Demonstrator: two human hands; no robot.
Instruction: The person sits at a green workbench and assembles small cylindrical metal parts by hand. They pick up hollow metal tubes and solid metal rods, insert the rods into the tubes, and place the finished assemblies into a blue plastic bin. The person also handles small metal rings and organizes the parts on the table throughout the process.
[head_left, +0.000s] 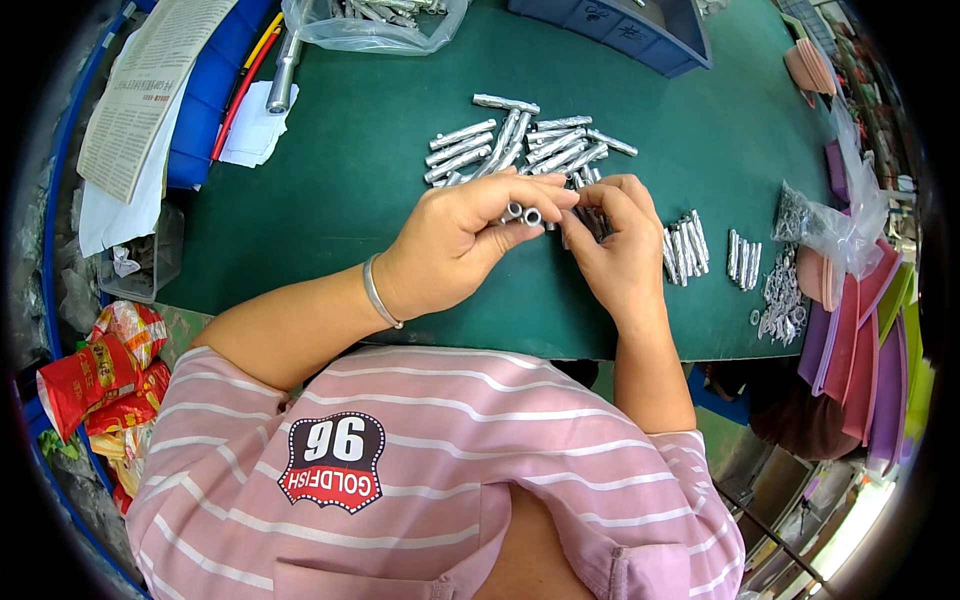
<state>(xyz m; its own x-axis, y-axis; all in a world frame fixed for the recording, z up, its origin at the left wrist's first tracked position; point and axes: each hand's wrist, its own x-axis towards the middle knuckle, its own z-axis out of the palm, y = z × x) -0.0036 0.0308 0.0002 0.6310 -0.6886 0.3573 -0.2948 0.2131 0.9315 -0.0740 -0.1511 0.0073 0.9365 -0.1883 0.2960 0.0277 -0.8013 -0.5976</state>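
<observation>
Holding at least two metal tubes in the left hand, above the surface toward its near edge. Curling the right hand narrowly just beside, hiding the grip; impossible to tell whether gripping anything. Facing a loose tube pile toward the far edge, keeping small metal parts by the near right corner.

Through my remote view I am looking onto a workshop, probably one for small assembly: silvery metal tubes are lying piled on a green surface, small metal pieces are sitting heaped near its right edge, and a blue plastic crate is standing at the far side.
</observation>
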